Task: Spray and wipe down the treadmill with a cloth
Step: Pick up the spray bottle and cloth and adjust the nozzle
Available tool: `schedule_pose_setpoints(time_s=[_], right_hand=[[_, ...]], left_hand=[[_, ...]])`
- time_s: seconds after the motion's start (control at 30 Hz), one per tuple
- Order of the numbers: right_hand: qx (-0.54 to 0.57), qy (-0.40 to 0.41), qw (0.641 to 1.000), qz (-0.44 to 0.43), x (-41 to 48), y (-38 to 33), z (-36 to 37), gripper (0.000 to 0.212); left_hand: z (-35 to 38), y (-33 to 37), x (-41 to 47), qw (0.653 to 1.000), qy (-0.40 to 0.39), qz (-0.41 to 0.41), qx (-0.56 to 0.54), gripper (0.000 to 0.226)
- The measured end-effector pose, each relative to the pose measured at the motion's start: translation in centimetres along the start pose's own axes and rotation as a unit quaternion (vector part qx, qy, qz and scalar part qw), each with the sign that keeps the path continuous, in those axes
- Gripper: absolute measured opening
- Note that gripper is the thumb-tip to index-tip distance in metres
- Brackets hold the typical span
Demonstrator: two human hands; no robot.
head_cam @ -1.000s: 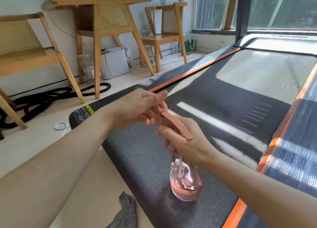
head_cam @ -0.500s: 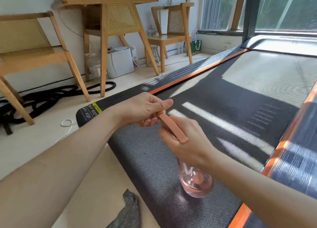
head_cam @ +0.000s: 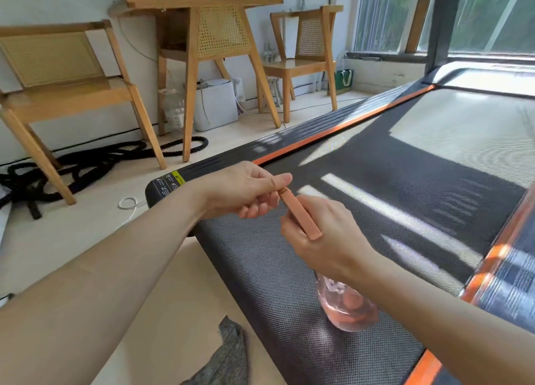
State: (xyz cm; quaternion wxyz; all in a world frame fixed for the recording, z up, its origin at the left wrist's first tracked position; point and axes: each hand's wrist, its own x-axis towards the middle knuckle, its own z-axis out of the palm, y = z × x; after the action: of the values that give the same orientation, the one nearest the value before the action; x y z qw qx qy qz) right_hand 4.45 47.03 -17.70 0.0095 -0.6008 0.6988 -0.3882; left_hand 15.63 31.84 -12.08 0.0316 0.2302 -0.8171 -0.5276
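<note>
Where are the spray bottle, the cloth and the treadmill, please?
spray bottle [head_cam: 346, 312]: head view, on its clear body.
cloth [head_cam: 228, 354]: head view, on its grey middle.
treadmill [head_cam: 382, 211]: head view, on the bare belt.

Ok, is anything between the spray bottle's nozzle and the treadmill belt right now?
Yes. The left hand pinches the front tip of the spray bottle, so its fingers sit right at the nozzle. The right hand grips the bottle below. Past those fingers, nothing visible lies on the treadmill belt.
</note>
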Motion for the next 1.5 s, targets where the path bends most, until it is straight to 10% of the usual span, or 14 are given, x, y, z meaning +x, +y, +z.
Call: schedule_pose_setpoints(time_s=[0.4,0.63,1.5], right_hand=[[-0.130,-0.011,0.990,-0.049,-0.3,-0.3,0.6,0.024],[-0.138,-0.021,0.990,-0.032,0.2,0.0,0.5,0.022],[-0.133,-0.114,0.952,0.250,1.2,5.2,0.0,0.043]], left_hand=[[0.1,-2.0,0.2,0.992,-0.083,-0.004,-0.099,0.038],[1.6,-2.6,1.7,0.993,-0.002,-0.021,-0.118,0.043],[2.6,-8.2,2.9,0.981,-0.032,-0.167,-0.097,0.028]])
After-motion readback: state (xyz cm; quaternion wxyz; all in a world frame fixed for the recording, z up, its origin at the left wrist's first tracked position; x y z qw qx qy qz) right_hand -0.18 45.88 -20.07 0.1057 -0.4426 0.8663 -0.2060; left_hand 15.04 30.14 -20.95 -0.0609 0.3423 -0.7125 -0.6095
